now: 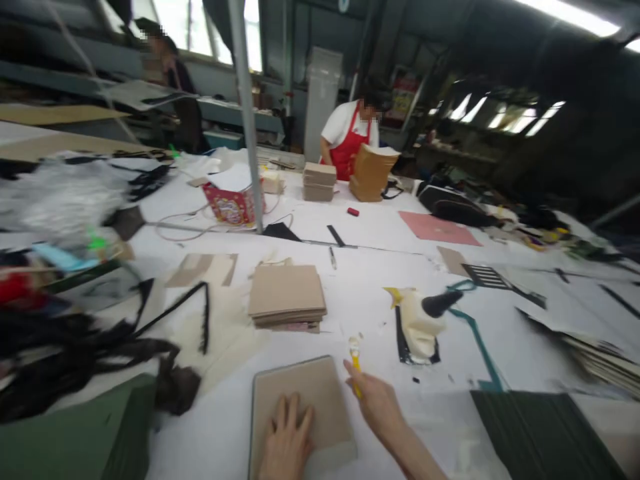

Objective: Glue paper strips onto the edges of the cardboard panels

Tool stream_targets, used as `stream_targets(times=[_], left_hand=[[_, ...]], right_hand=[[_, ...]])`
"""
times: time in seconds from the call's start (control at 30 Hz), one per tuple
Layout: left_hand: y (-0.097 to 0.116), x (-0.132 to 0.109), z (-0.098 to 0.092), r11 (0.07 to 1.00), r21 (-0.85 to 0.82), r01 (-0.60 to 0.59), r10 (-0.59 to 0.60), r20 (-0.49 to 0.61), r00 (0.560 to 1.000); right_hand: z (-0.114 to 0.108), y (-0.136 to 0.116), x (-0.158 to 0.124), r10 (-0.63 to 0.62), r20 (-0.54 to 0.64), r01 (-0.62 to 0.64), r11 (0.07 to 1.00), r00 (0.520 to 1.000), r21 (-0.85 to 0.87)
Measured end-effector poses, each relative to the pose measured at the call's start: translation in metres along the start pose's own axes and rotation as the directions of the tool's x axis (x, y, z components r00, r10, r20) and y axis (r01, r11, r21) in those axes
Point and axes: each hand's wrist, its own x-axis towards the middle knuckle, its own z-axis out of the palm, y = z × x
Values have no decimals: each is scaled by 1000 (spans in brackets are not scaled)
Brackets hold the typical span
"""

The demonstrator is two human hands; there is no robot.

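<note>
My left hand (287,437) lies with its fingers spread on a beige rectangular panel (313,387) that has a dark greenish edge. The panel rests on the white table in front of me. Just right of it, my right hand (373,400) is closed around a small yellow-handled brush (355,365). The brush's whitish head points away from me and is slightly blurred. Beyond the panel sits a stack of similar beige panels (287,293). To the right of the brush stands a cream-coloured container (420,330) with a dark cone-shaped piece (443,304) on top.
Dark green sheets are stacked at the left (75,433) and right (545,433). Black fabric scraps (85,360) crowd the left side. A metal pole (245,113) rises from the table. Across it stands a person in a red apron (345,147); another person (180,87) is farther left.
</note>
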Motion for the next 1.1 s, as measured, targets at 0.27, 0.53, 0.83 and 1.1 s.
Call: stream_targets(times=[0.27, 0.53, 0.83, 1.1], left_hand=[[-8, 3, 4, 978, -211, -9, 7, -9, 1000], [-9, 5, 1, 953, -304, 2, 9, 35, 999], [-37, 7, -51, 925, -376, 51, -35, 50, 998], [-145, 106, -91, 880, -266, 393, -411, -15, 911]], right_hand=[[-28, -69, 43, -348, 30, 302, 850, 937, 432], [18, -125, 63, -407, 130, 320, 848, 904, 423], [-39, -9, 56, -148, 63, 136, 976, 987, 169], [-30, 7, 29, 93, -82, -48, 897, 992, 440]])
